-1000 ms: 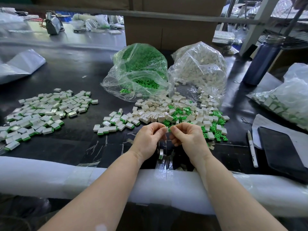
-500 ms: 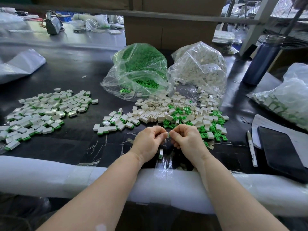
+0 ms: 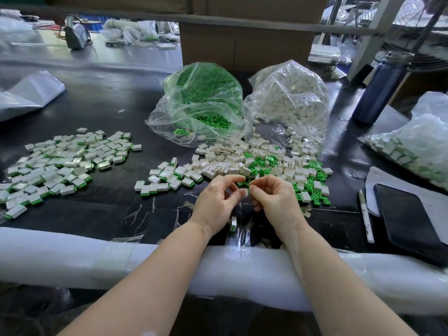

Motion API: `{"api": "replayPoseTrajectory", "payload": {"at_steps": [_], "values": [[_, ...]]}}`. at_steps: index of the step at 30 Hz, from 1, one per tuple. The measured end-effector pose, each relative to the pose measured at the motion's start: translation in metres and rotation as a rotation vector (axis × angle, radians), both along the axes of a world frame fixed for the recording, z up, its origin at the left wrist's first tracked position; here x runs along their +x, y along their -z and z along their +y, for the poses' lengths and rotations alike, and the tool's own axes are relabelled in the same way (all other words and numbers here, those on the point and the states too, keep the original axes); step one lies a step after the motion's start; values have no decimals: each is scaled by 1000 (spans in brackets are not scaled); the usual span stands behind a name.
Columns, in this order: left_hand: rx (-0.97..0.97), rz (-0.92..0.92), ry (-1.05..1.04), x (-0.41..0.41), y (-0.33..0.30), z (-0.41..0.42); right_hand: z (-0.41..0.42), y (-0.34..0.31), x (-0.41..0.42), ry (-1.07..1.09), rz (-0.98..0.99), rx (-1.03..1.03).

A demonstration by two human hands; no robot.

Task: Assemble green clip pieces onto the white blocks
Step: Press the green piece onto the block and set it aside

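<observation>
My left hand (image 3: 218,201) and my right hand (image 3: 276,198) meet fingertip to fingertip just above the black table. Between them they pinch one small white block (image 3: 244,191); its green clip is mostly hidden by the fingers. Right behind the hands lies a loose heap of white blocks (image 3: 232,161) mixed with green clips (image 3: 260,163). Finished blocks with green edges form a pile (image 3: 58,163) at the left and a smaller cluster (image 3: 167,178) in the middle. One finished block (image 3: 233,223) lies under my left wrist.
A clear bag of green clips (image 3: 203,103) and a clear bag of white blocks (image 3: 288,98) stand behind the heap. Another bag of assembled pieces (image 3: 417,151) is at the right, with a blue bottle (image 3: 380,88), a pen (image 3: 364,214), a black phone (image 3: 409,221). White foam padding (image 3: 72,253) lines the near edge.
Both hands have dropped slightly toward me from the heap while working the same small block between the fingertips. My left fingers have loosened a little.
</observation>
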State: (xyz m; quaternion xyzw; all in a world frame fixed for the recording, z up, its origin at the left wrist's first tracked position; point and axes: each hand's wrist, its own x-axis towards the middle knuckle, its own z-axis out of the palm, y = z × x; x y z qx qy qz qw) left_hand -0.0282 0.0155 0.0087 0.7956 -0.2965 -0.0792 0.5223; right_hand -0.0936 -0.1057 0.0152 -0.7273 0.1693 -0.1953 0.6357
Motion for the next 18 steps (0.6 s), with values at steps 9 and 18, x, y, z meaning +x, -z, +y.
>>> {"api": "replayPoseTrajectory", "payload": {"at_steps": [9, 18], "values": [[1, 52, 1, 2, 3, 0, -1, -2, -3, -38, -9, 62], [48, 114, 38, 3, 2, 2, 2, 0, -1, -37, 83, -93]]}}
